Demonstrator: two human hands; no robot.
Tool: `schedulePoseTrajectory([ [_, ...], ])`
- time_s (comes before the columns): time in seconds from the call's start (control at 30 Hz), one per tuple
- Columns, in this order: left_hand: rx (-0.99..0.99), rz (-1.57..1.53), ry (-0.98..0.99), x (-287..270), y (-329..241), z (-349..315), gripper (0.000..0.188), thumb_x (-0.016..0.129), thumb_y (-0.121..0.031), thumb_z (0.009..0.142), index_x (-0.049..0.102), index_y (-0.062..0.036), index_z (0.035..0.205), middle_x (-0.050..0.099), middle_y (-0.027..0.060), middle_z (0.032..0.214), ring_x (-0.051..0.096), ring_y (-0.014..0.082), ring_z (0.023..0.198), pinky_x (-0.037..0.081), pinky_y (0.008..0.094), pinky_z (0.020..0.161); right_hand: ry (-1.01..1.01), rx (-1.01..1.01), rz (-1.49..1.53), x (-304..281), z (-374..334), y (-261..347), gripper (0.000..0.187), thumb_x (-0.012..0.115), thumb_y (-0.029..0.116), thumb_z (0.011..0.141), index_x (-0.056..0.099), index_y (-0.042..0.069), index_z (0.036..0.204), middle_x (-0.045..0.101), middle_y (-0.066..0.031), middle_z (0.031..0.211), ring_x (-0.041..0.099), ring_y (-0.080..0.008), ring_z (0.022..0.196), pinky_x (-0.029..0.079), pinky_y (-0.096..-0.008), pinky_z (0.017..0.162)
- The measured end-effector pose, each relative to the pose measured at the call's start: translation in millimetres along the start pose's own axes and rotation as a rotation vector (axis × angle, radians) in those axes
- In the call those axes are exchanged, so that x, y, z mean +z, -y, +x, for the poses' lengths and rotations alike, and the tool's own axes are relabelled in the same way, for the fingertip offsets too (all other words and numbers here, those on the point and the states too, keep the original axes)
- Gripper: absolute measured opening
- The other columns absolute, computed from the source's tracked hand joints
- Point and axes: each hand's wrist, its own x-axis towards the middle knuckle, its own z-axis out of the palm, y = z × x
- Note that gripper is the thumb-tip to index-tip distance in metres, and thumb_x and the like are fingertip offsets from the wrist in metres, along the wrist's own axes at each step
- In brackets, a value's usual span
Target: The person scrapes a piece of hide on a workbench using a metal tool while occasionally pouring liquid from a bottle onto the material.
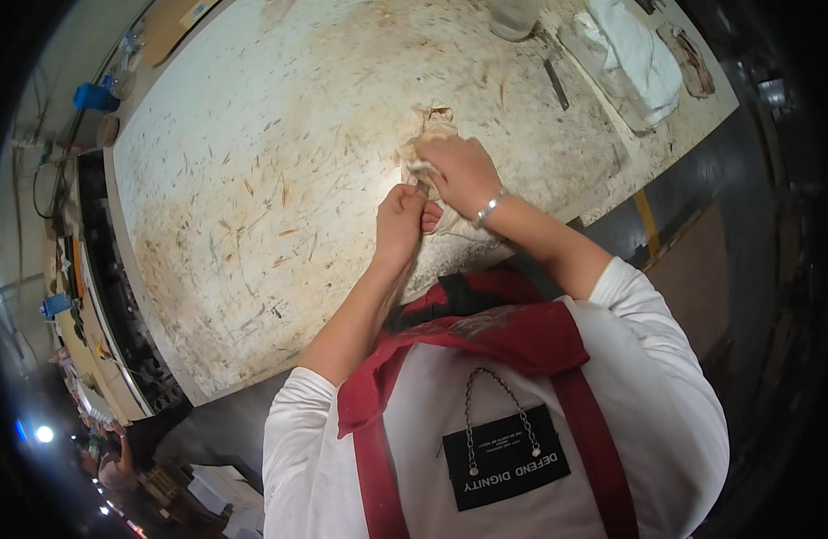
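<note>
At the near side of a large stained white table (324,108), both my hands work close together. My right hand (461,172), with a metal bracelet at the wrist, is closed on a crumpled, stained cream cloth (429,144). Part of the cloth hangs below that hand toward the table's near edge. My left hand (401,223) pinches a narrow dark strip (422,187), whose other end goes under the cloth. The strip's full shape is hidden by the cloth and my fingers.
A flat, dark blade-like piece (556,84) lies at the far right. Beyond it are a translucent container (515,20), a white cloth (647,63) on clear plastic and a brownish rag (688,59). A blue container (94,97) stands off the left edge. Another person (118,454) is at lower left.
</note>
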Motion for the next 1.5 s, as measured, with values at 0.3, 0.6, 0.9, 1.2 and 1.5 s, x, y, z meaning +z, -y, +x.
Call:
schedulePoseTrajectory([
  [0.3,0.005,-0.009,0.040,-3.8,-0.6,-5.6,0.010,0.048,-0.014,0.091,0.047,-0.0047,0.087,0.059,0.0057,0.066,0.057,0.0116,0.058,0.040,0.0216,0.052,-0.029,-0.061,-0.082,-2.9,8.2,-15.7,0.020,0.058,0.007,0.070,0.057,0.011,0.089,0.059,-0.0030,0.084,0.054,-0.0232,0.083,0.037,-0.0355,0.069],
  [0.6,-0.008,-0.087,0.072,-5.6,6.1,-10.1,0.010,0.047,-0.014,0.091,0.047,-0.0059,0.085,0.058,0.0053,0.066,0.056,0.0125,0.057,0.040,0.0216,0.052,0.042,-0.023,-0.029,0.0,4.1,-8.0,0.022,0.057,0.005,0.071,0.058,0.011,0.092,0.059,-0.0044,0.083,0.054,-0.0240,0.083,0.038,-0.0361,0.069],
  [0.9,-0.024,-0.037,0.076,-9.3,5.1,-8.4,0.011,0.048,-0.015,0.091,0.046,-0.0055,0.086,0.058,0.0047,0.067,0.055,0.0117,0.057,0.040,0.0214,0.054,0.059,-0.103,0.019,0.4,-3.3,3.1,0.015,0.056,0.011,0.071,0.060,0.012,0.086,0.061,-0.0020,0.082,0.056,-0.0212,0.083,0.039,-0.0345,0.068],
  [1.2,-0.068,-0.030,0.057,-23.7,0.1,-52.9,0.013,0.047,-0.017,0.092,0.047,-0.0050,0.087,0.057,0.0047,0.064,0.056,0.0121,0.057,0.040,0.0218,0.053,0.003,0.000,-0.035,13.8,0.2,-9.6,0.022,0.058,0.009,0.071,0.058,0.011,0.093,0.061,-0.0039,0.086,0.056,-0.0237,0.085,0.042,-0.0374,0.069],
  [1.5,0.113,-0.038,0.103,-15.6,-14.1,-32.8,0.011,0.047,-0.015,0.092,0.046,-0.0055,0.088,0.057,0.0060,0.067,0.057,0.0120,0.059,0.042,0.0201,0.053,-0.132,0.438,0.734,-14.8,-14.9,-27.3,0.030,0.058,0.016,0.082,0.056,0.000,0.108,0.065,-0.0139,0.093,0.060,-0.0190,0.083,0.045,-0.0281,0.079],
])
